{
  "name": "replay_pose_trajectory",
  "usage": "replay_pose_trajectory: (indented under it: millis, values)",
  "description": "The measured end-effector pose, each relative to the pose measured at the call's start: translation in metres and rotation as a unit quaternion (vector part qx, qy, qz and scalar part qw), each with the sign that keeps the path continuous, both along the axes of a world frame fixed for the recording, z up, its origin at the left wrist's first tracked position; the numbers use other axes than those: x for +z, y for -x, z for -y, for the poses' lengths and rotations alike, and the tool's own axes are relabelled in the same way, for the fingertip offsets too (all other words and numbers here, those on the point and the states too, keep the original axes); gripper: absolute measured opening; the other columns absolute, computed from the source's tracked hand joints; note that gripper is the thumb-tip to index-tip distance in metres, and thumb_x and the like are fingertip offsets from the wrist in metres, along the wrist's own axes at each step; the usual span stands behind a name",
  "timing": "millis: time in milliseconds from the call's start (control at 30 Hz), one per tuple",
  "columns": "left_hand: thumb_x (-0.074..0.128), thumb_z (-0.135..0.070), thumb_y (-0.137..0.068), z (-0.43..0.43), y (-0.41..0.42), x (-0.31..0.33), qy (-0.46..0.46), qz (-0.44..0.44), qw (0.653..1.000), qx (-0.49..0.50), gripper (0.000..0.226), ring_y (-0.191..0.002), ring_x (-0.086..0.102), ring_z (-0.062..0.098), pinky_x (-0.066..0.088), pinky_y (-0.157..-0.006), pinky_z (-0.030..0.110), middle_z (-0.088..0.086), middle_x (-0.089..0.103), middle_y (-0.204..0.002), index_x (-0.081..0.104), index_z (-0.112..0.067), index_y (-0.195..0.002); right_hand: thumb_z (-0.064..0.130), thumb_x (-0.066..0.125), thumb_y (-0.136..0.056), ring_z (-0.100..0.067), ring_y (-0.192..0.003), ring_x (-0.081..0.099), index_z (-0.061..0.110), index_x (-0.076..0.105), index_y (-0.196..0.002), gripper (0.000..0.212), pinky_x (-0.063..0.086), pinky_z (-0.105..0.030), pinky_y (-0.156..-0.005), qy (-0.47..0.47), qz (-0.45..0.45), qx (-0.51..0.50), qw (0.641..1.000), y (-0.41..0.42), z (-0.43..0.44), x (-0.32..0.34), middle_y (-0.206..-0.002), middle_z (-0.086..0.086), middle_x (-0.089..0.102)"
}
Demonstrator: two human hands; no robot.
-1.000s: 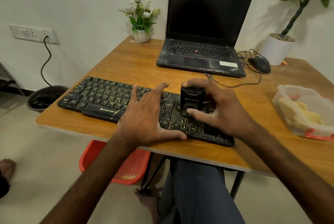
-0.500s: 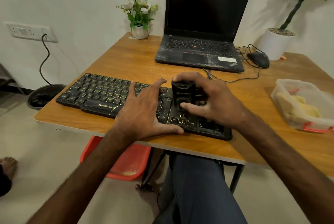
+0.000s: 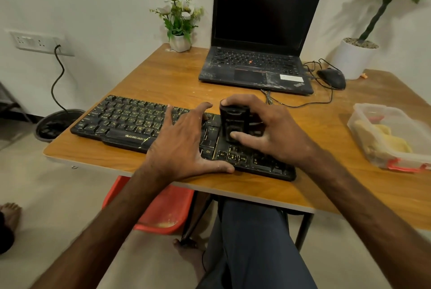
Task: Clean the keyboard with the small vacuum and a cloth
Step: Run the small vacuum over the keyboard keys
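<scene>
A black keyboard [image 3: 130,123] with yellow-lit keys lies across the front of the wooden table [image 3: 163,76]. My left hand [image 3: 184,146] lies flat on its middle with fingers spread, the thumb along the front edge. My right hand [image 3: 268,132] grips a small black vacuum [image 3: 233,123] that stands upright on the keys, right of centre, thumb on its front. A yellow cloth [image 3: 387,141] lies inside a clear plastic box [image 3: 363,111] at the right.
An open black laptop [image 3: 256,67] stands at the back, with a wired mouse [image 3: 332,77] to its right. A small flower pot [image 3: 178,42] and a large white plant pot [image 3: 352,57] sit near the wall. A red stool [image 3: 161,209] is under the table.
The vacuum and my right hand have slid a little to the left along the keys, closer to my left hand. My left hand has stayed on the keyboard.
</scene>
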State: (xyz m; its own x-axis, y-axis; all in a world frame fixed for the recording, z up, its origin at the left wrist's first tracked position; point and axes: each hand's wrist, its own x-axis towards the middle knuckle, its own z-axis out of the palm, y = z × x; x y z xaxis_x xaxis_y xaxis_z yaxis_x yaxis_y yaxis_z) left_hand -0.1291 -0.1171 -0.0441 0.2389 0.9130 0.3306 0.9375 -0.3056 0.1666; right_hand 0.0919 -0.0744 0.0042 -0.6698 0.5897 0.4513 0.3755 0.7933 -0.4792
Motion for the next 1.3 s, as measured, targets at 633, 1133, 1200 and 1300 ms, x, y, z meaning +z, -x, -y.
replay_pose_trajectory:
  millis: [633,1133,1200,1300]
  values:
    - [0.036,-0.105,-0.053,0.001,0.0,0.001,0.007,0.001,1.0,0.012,0.135,-0.135,0.048,0.02,0.009,-0.121,0.063,0.004,0.049,-0.145,0.008,-0.018,-0.153,0.014,0.08,-0.08,-0.009,-0.098,0.067,0.025,0.049,-0.131,0.06,0.059,-0.024,-0.072,0.084,-0.054,-0.003,0.995,-0.028,0.017,-0.001,-0.116,0.013,0.06]
    - [0.036,-0.105,-0.055,0.002,-0.002,0.0,-0.002,0.001,1.0,0.01,0.134,-0.134,0.05,0.023,0.008,-0.121,0.063,0.005,0.05,-0.144,0.012,-0.017,-0.153,0.012,0.078,-0.083,-0.005,-0.098,0.066,0.022,0.049,-0.131,0.057,0.057,-0.019,-0.075,0.024,-0.053,0.008,0.998,-0.011,0.024,-0.004,-0.115,0.013,0.06]
    - [0.038,-0.104,-0.055,0.003,-0.002,0.0,0.0,0.007,1.0,0.006,0.133,-0.134,0.049,0.022,0.007,-0.121,0.063,0.005,0.05,-0.144,0.012,-0.018,-0.153,0.013,0.077,-0.083,-0.005,-0.097,0.066,0.022,0.049,-0.132,0.057,0.059,-0.023,-0.075,0.012,-0.043,-0.02,0.999,-0.01,0.014,0.0,-0.115,0.011,0.06]
    - [0.038,-0.104,-0.056,0.002,-0.001,0.0,0.003,0.006,1.0,0.002,0.133,-0.135,0.048,0.021,0.007,-0.121,0.064,0.005,0.048,-0.146,0.011,-0.017,-0.153,0.015,0.078,-0.082,-0.007,-0.1,0.066,0.022,0.049,-0.132,0.058,0.059,-0.026,-0.078,0.032,-0.042,-0.004,0.999,-0.004,0.016,0.001,-0.118,0.008,0.061]
